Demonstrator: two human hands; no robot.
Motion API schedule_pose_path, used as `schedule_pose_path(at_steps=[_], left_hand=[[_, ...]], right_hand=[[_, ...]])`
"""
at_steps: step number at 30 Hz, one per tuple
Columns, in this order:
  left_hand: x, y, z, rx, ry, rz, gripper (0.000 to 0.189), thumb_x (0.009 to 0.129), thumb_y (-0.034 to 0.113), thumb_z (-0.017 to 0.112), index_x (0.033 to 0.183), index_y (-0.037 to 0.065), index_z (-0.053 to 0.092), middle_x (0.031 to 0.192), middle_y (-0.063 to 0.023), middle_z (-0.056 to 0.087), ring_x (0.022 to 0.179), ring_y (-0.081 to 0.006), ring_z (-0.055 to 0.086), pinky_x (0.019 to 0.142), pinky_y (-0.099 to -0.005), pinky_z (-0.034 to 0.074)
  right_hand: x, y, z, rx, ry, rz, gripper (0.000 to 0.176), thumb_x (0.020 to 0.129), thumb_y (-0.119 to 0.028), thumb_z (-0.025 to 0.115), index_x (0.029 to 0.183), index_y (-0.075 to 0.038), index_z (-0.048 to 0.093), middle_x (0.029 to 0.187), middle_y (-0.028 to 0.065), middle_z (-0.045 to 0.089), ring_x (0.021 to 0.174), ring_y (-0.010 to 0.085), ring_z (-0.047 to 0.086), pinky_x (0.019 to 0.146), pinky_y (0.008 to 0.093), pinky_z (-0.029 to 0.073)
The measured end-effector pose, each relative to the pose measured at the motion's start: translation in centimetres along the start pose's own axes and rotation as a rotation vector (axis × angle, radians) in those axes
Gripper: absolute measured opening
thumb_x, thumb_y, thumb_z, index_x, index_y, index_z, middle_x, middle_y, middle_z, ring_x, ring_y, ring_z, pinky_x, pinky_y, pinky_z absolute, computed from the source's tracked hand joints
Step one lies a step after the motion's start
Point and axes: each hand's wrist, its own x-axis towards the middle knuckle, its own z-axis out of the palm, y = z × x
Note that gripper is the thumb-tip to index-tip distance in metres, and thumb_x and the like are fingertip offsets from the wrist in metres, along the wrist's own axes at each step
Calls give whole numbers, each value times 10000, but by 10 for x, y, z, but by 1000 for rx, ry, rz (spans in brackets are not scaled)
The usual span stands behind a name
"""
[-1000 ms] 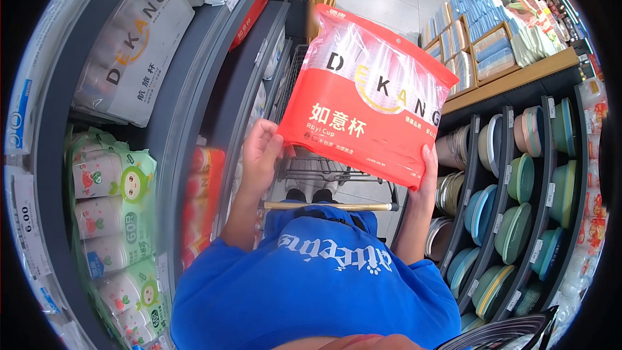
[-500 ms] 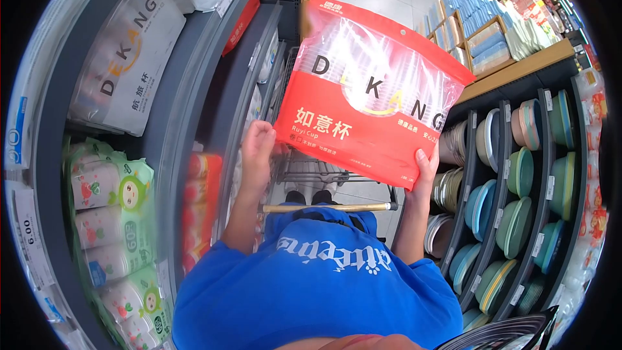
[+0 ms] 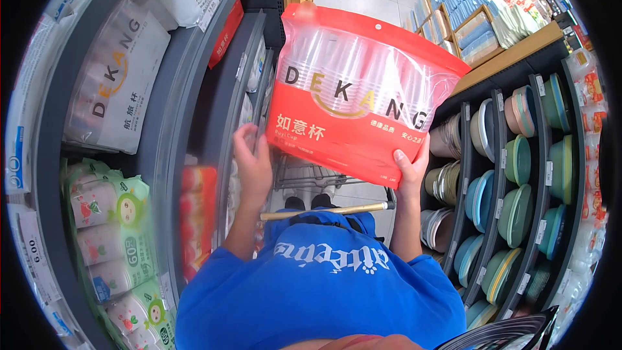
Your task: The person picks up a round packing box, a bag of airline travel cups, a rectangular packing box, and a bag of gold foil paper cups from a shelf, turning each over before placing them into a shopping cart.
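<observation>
Red plastic cup bag [image 3: 353, 104] | left hand [image 3: 251, 162], right hand [image 3: 409, 168]: grips closed on its lower corners | drawn nearer the camera (looms larger), above wooden cart handle [image 3: 324, 210]

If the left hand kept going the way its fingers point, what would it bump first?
The red bag of cups: the left hand grips its lower corner, fingers pointing up along it. Beyond lies probably the grey shelf edge, though depth is unclear.

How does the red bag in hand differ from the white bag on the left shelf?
The red bag is held up by the left hand and right hand; the white bag lies on the shelf. The red bag has a clear top showing stacked cups; the white bag is pale all over. Both read DEKANG.
</observation>
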Motion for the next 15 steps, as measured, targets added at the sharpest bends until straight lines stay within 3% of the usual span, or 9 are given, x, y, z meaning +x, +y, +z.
schedule_pose_path(at_steps=[1,2,5,8,11,12,14,15], left_hand=[[-2,9,2,214,70,158,369,877,5,563,1238,25,487,1239,-177,524,1180,-256,520,1011,-358,406],[-8,0,2,251,1,298,544,798,29,619,1314,35,446,1367,-217,431,1339,-349,379,1114,-456,279],[-17,12,18,566,-218,614,606,792,133,693,1330,44,429,1408,-206,420,1363,-381,357,1131,-538,210],[-24,9,36,485,-78,616,640,807,286,722,1332,49,443,1403,-166,458,1354,-371,380,1112,-608,199],[-13,-2,35,274,16,687,680,793,373,745,1318,54,453,1315,-163,541,1303,-391,439,1117,-591,200],[-5,3,32,197,51,657,600,839,301,728,1313,53,456,1243,-144,592,1250,-340,501,1090,-531,301],[-6,2,29,-282,-72,15,538,868,214,698,1318,48,453,1231,-127,600,1238,-297,518,1066,-479,367],[-4,-5,30,-582,-83,-151,516,886,152,675,1336,52,443,1255,-106,587,1241,-264,518,1049,-445,411]], right_hand=[[-1,-2,6,22,15,25,818,766,-184,762,1433,-1,327,1264,137,531,1152,208,546,1005,362,436],[-4,-4,14,44,31,50,816,769,-174,760,1436,-3,323,1264,138,531,1150,209,547,1002,361,438],[-13,-8,39,143,51,176,774,785,-139,748,1422,-15,329,1270,146,529,1145,215,552,993,360,446],[-22,-11,55,263,-42,294,723,808,-144,741,1401,-25,343,1274,152,526,1156,228,554,998,366,455],[-36,-6,67,253,-116,225,744,819,-141,738,1423,-24,321,1264,132,528,1176,235,546,1009,374,454],[-35,-18,72,303,-225,205,800,815,-169,756,1458,-22,303,1270,121,520,1220,236,514,1031,382,433],[-32,-10,65,227,-305,184,840,805,-199,772,1474,-21,297,1301,131,496,1258,235,479,1045,391,417],[-32,-3,61,193,-344,173,860,800,-215,780,1482,-20,294,1316,137,484,1277,235,462,1051,396,409]])
